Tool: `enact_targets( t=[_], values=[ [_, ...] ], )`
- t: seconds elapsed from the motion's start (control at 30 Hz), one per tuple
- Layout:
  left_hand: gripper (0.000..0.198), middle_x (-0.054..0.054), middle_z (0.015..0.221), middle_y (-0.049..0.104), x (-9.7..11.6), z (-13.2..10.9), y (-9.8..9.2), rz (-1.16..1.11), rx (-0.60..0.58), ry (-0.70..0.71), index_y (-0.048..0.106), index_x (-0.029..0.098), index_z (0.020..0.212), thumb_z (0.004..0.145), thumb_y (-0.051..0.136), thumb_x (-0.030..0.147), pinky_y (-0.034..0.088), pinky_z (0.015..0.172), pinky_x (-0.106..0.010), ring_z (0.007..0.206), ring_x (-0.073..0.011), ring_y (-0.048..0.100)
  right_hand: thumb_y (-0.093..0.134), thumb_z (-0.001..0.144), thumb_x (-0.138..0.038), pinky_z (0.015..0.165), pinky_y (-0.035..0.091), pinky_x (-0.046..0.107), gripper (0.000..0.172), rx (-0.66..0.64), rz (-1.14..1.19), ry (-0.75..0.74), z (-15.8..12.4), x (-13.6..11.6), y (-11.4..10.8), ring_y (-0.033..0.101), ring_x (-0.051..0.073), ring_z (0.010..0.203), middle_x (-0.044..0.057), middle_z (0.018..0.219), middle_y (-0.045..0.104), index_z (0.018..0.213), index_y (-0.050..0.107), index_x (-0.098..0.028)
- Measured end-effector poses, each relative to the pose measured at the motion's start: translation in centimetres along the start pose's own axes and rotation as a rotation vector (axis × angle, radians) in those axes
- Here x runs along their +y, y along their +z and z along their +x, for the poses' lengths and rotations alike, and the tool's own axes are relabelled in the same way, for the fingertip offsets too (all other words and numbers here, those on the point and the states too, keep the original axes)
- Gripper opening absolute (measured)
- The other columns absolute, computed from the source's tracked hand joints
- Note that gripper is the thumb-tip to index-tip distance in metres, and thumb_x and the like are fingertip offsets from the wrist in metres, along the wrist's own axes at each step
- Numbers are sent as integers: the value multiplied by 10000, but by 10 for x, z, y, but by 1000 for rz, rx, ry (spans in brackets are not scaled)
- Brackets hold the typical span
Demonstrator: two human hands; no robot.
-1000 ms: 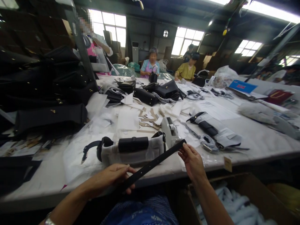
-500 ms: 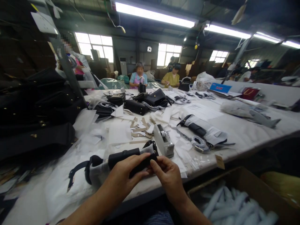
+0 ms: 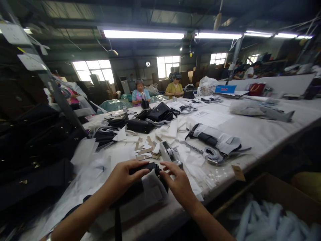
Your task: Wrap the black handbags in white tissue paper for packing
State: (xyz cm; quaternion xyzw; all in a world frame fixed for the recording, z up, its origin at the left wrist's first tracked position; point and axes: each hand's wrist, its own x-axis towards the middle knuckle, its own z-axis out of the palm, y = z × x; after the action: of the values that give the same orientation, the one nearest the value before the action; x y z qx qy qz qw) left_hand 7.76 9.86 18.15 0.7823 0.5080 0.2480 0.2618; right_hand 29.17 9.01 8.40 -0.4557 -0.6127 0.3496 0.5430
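A black handbag (image 3: 131,191), partly covered by pale wrapping (image 3: 152,187), is tilted up at the table's near edge. My left hand (image 3: 122,177) is closed on the black piece along its top, thumb in front and fingers behind. At the bag's right end, my right hand (image 3: 177,180) has its thumb and fingers bent around the corner, near a small metal ring. A black strap hangs down at the front. Just behind the hands stands a tape dispenser (image 3: 167,152), its lower part hidden by them.
Paper and card scraps (image 3: 147,149) lie beyond the dispenser. A wrapped bag (image 3: 215,139) with a coiled strap is to the right. Black bags are piled at left (image 3: 37,160) and mid-table (image 3: 160,112). A box of pale rolls (image 3: 276,221) stands lower right. Two people sit opposite.
The handbag has been lifted and turned, its wrapped side now toward me. My right hand has moved from the small black piece to the bag's end. The view has shifted right and up.
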Motion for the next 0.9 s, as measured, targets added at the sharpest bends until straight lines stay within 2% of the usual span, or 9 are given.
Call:
enact_targets(
  t=[0.07, 0.13, 0.33, 0.43, 0.53, 0.77, 0.9],
  values=[
    [349, -12, 1146, 745, 0, 12, -2, -4, -23, -11, 730, 264, 1150, 845, 673, 424, 482, 961, -307, 1060, -231, 681, 668, 862, -265, 984, 497, 421, 323, -32, -85, -69, 5, 1, 1, 626, 270, 1134, 72, 1202, 706, 1182, 712, -250],
    [342, -12, 1110, 758, 0, 22, -1, 16, -54, -5, 741, 258, 1129, 839, 672, 427, 485, 939, -295, 1033, -228, 690, 664, 862, -242, 1036, 457, 446, 340, -67, -97, -92, 9, 4, 4, 601, 271, 1176, 62, 1208, 708, 1199, 707, -261],
    [274, -19, 955, 781, 7, 44, 2, 279, -193, 95, 769, 246, 1061, 826, 674, 348, 489, 776, -247, 859, -198, 709, 701, 832, -258, 910, 526, 410, 323, -63, 12, -17, 12, 15, 12, 641, 268, 1108, 55, 1174, 723, 1154, 724, -258],
    [244, -15, 930, 778, 18, 52, -1, 495, -305, 137, 769, 261, 1048, 844, 649, 317, 468, 749, -233, 839, -183, 700, 696, 837, -255, 880, 534, 382, 287, -65, 80, 5, 11, 18, 15, 652, 256, 1090, 47, 1148, 731, 1122, 734, -259],
    [220, -27, 898, 775, 31, 60, -4, 660, -388, 150, 775, 263, 1013, 834, 649, 286, 454, 732, -247, 827, -194, 695, 698, 833, -219, 911, 527, 373, 289, -54, 128, -5, 10, 20, 17, 653, 245, 1089, 43, 1144, 730, 1116, 737, -262],
    [157, -111, 811, 762, 63, 74, 3, 849, -480, 164, 796, 198, 857, 740, 691, 211, 437, 663, -319, 798, -288, 692, 728, 825, -188, 990, 488, 363, 271, -7, 178, -97, 9, 23, 20, 654, 231, 1077, 41, 1114, 733, 1083, 759, -266],
    [155, -104, 761, 756, 75, 84, 7, 859, -516, 189, 800, 203, 823, 695, 713, 217, 426, 631, -310, 753, -279, 685, 742, 823, -199, 934, 507, 341, 265, 28, 184, -121, 8, 27, 22, 665, 225, 1019, 47, 1059, 735, 1079, 764, -264]
  ],
)
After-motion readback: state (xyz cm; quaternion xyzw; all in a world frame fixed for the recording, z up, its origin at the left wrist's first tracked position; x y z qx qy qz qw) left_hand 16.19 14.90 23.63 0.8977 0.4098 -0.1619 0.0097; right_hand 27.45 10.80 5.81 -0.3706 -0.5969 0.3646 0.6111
